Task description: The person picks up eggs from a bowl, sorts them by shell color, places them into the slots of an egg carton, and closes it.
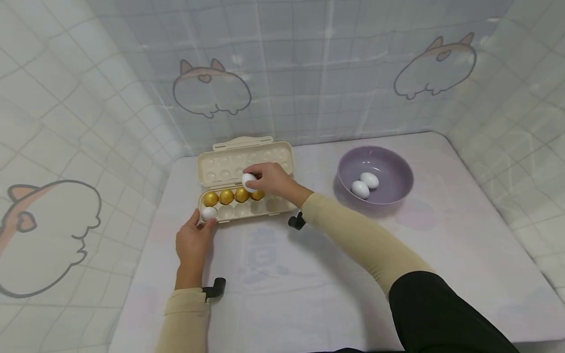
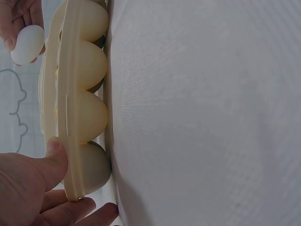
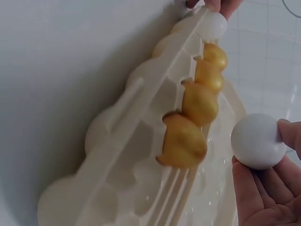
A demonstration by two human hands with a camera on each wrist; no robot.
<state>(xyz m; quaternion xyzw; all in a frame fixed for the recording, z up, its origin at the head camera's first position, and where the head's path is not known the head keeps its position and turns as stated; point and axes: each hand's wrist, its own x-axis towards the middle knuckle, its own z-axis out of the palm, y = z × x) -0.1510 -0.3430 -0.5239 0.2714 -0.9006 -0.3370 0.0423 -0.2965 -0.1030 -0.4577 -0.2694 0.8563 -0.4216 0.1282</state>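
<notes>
The open cream egg carton (image 1: 280,205) lies at the left back of the table, its lid (image 1: 204,171) tipped toward the wall. Several gold eggs (image 1: 226,197) fill its back row from the left, and one white egg (image 1: 209,214) sits in the front left cup. With thumb and fingers at the near left corner, my left hand (image 1: 192,241) grips the carton; the thumb (image 2: 57,157) lies along the rim. My right hand (image 1: 277,180) pinches another white egg (image 3: 257,141) above the back row, partly covering the carton behind it.
To the right stands a purple bowl (image 1: 399,191) with two white eggs (image 1: 369,180) inside. A pale cloth (image 1: 273,294) covers the table. Tiled curtains (image 1: 304,73) with cartoon animals hang behind and on both sides.
</notes>
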